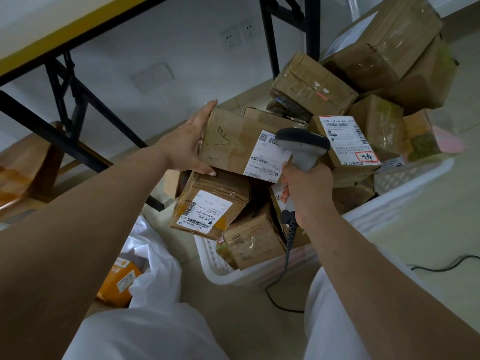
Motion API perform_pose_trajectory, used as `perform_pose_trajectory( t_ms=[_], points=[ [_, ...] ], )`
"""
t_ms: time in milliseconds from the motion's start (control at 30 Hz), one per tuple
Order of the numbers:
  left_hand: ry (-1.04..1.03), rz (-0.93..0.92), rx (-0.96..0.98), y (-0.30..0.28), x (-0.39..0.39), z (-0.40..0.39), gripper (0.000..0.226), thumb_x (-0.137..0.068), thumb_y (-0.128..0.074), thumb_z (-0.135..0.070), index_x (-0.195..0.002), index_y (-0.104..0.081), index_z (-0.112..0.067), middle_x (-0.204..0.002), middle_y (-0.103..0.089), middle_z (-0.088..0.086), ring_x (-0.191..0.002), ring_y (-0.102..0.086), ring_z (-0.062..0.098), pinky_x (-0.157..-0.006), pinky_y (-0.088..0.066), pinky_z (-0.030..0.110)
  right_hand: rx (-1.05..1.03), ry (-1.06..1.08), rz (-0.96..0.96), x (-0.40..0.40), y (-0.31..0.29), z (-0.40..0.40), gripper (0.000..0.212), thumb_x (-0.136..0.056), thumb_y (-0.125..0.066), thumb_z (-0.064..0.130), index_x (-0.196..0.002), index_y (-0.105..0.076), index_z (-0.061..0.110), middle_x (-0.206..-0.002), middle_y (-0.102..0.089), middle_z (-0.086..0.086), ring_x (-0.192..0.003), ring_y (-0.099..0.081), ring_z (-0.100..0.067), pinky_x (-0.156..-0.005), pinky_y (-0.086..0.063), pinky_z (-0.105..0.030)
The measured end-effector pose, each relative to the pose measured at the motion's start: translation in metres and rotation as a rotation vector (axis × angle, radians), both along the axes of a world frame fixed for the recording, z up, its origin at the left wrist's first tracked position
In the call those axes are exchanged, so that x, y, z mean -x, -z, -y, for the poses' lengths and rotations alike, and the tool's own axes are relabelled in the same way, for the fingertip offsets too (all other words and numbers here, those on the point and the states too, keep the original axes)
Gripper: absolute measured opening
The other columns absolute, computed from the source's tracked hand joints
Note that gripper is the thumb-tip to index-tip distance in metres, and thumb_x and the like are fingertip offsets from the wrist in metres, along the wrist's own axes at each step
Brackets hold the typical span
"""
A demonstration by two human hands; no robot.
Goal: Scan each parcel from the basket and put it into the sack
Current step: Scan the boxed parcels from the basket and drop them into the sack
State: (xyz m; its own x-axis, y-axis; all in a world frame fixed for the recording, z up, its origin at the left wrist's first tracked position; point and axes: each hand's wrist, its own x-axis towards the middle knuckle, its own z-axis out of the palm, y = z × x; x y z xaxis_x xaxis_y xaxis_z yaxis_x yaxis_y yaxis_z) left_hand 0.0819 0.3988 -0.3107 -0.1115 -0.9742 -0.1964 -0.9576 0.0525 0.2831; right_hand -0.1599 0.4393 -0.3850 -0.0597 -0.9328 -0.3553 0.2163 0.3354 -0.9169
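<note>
My left hand (pixel 187 143) grips the left end of a brown cardboard parcel (pixel 233 141), held above the pile with its white shipping label facing me. My right hand (pixel 306 190) holds a grey barcode scanner (pixel 302 149) by its handle, the head right next to that label. Below, a white plastic basket (pixel 233 274) is heaped with several taped cardboard parcels. At the lower left lies the white sack (pixel 155 271), its mouth open, with an orange parcel (pixel 119 281) inside.
A black-framed table with a yellow edge (pixel 78 24) stands at the upper left against a white wall. The scanner's coiled cable (pixel 287 255) hangs down to the tiled floor. Large boxes (pixel 384 42) are stacked at the upper right. My white-trousered knees fill the bottom.
</note>
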Motion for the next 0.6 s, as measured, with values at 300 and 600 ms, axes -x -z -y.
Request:
perform_pose_trajectory(
  t_ms=[300,600],
  points=[
    [0.152,0.082,0.192,-0.024,-0.001,-0.007,0.115,-0.066,-0.087,-0.024,-0.149,-0.008,-0.031,-0.152,-0.025,0.007,-0.131,-0.041,0.032,-0.105,-0.043,0.051,0.047,0.034,-0.052,0.001,-0.002,0.002,0.025,-0.092,-0.065,0.016,-0.106,-0.060,-0.004,-0.069,-0.058,-0.001,-0.038,-0.051,-0.004,-0.047,-0.047,-0.025],
    [0.042,0.074,0.269,-0.067,-0.025,-0.052,0.117,-0.060,-0.080,-0.048,-0.151,-0.009,-0.025,-0.144,-0.038,0.007,-0.129,-0.042,0.025,-0.105,-0.038,0.039,0.148,0.087,-0.066,0.003,-0.012,-0.015,0.029,-0.091,-0.066,0.014,-0.109,-0.056,-0.006,-0.076,-0.055,-0.017,-0.035,-0.048,-0.006,-0.039,-0.044,-0.020]
  ],
)
